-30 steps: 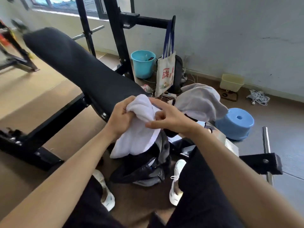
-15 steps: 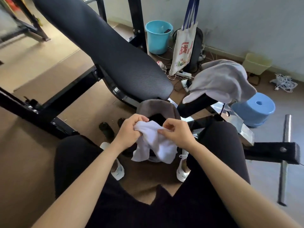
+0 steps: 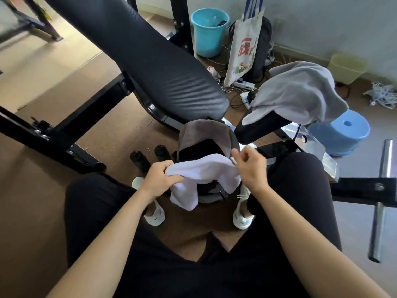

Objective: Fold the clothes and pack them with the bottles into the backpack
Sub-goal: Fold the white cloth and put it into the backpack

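White cloth (image 3: 204,168): hanging across the backpack's mouth, its long axis running from 9 to 3 o'clock between the two hands, one end drooping toward 6 o'clock.
Backpack (image 3: 202,132): standing open directly under the cloth, its grey flap lying back toward 12 o'clock.
Coming move: by my judgement the cloth is going straight down into the opening, with both hands about equally near.
Left hand (image 3: 160,179): gripping the cloth's 9 o'clock end, fingers curled tight round a bunch of it.
Right hand (image 3: 250,168): meeting the 3 o'clock end, fingers half curled and forefinger lifted; I cannot tell whether it is pinching cloth.
Bottles (image 3: 139,160): two dark ones standing just beside the backpack at its 9 o'clock.
Grey garment (image 3: 296,91): lying draped, unfolded, over the bench seat (image 3: 257,127) at 2 o'clock.
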Demonstrator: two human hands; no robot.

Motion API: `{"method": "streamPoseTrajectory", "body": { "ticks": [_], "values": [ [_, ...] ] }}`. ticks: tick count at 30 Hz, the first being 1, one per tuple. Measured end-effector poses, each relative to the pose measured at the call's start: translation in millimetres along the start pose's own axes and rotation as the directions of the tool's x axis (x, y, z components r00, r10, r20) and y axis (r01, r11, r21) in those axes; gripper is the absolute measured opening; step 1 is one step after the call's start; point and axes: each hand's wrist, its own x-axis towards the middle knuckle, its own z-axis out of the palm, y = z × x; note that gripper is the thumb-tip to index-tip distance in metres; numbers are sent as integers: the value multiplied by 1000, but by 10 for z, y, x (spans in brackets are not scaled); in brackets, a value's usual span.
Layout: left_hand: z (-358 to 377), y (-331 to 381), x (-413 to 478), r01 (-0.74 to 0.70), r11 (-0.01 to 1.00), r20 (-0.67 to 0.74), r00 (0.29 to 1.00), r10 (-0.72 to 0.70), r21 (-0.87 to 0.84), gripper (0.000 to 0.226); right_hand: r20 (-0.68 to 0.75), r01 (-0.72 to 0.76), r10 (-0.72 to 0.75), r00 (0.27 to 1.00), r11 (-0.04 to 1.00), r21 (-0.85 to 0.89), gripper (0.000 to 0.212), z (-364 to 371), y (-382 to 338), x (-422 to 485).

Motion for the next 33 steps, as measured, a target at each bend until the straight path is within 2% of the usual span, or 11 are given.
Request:
{"method": "streamPoseTrajectory", "body": {
  "ticks": [2,4,8,11,16,19,23,25,28,30,33],
  "values": [
    [-117,-15,63,41,999,-37,998,-42,-9,44,-26,-54,56,998,998,43,45,-87,-8,124],
    [-196,-3,123,50,999,-66,997,-50,10,50,90,-42,39,995,999,34,37,-110,15,178],
    [-170,71,181,-10,997,62,998,5,75,29,413,22,-14,910,1000,-15,19,77,55,41],
    [-116,122,169,-71,997,71,995,68,34,7,517,77,-46,854,996,-40,22,210,73,-48],
    [16,239,129,-91,981,19,995,96,-173,3,548,65,-38,835,997,-30,31,375,53,-132],
    [89,293,135,-102,955,-18,995,101,-277,4,539,66,31,842,985,-161,18,485,115,-163],
    [22,315,161,-57,877,-90,996,16,-477,24,510,-17,174,843,955,-297,43,482,216,-74],
    [-21,287,189,-42,858,-151,988,-41,-512,34,473,-101,241,847,948,-303,48,444,238,-5],
    [-96,147,267,30,930,-241,962,-126,-366,39,337,-359,371,865,928,-99,43,333,170,107],
    [-152,2,339,119,978,-195,969,-153,-172,31,209,-503,469,858,848,166,31,193,115,211],
    [-136,-182,392,197,971,-79,979,-187,139,28,86,-584,613,786,689,430,24,-23,71,377]
  ]
}}
